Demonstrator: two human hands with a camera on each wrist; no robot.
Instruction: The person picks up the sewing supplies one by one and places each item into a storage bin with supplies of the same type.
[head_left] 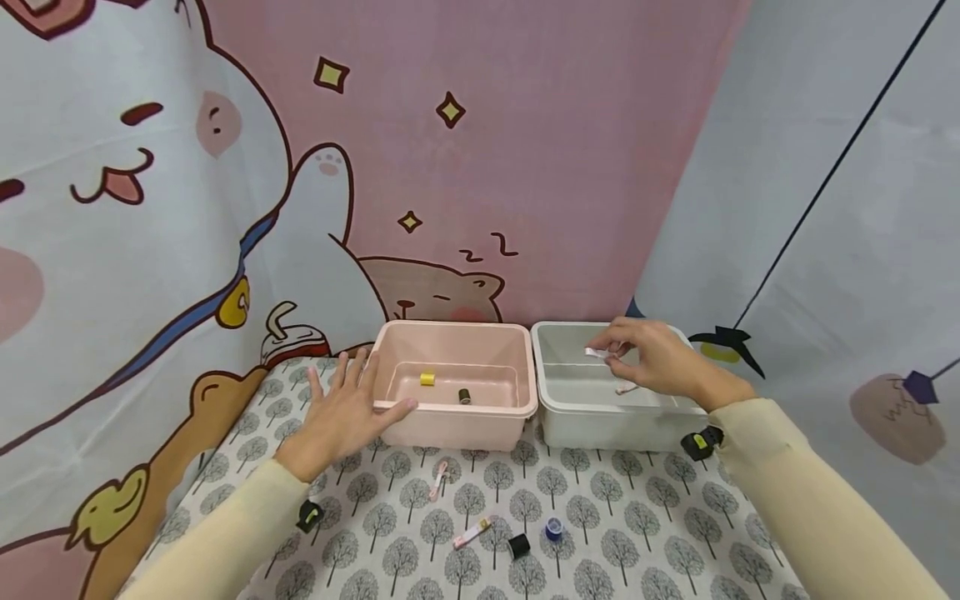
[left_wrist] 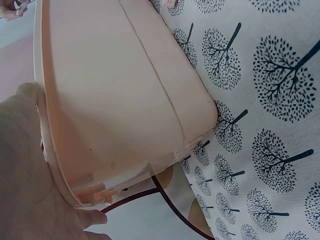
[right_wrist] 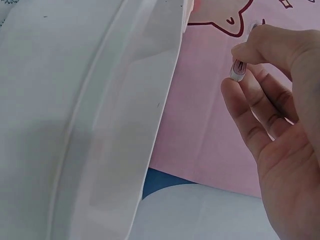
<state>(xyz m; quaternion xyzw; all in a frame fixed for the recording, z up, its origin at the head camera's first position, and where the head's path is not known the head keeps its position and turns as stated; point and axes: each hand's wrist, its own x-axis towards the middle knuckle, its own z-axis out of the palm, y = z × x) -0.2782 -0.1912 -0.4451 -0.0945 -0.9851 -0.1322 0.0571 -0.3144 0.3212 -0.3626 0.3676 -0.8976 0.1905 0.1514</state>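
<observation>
My right hand (head_left: 652,354) is raised over the grey-white bin (head_left: 622,427), pinching a small folded white-and-pink strip (head_left: 597,353) between thumb and fingers. In the right wrist view the folded end of that strip (right_wrist: 239,70) pokes out from the fingertips. A small pinkish piece (head_left: 626,389) lies inside this bin. My left hand (head_left: 341,417), fingers spread, rests at the left end of the pink bin (head_left: 457,429), thumb along its front rim. A yellow thread spool (head_left: 427,379) and a dark green spool (head_left: 464,397) lie in the pink bin.
On the tree-print cloth in front are a pink folded strip (head_left: 438,481), a pink-and-yellow folded strip (head_left: 472,533), a black spool (head_left: 519,546) and a blue spool (head_left: 553,529). A cartoon-print curtain (head_left: 525,167) hangs right behind the bins.
</observation>
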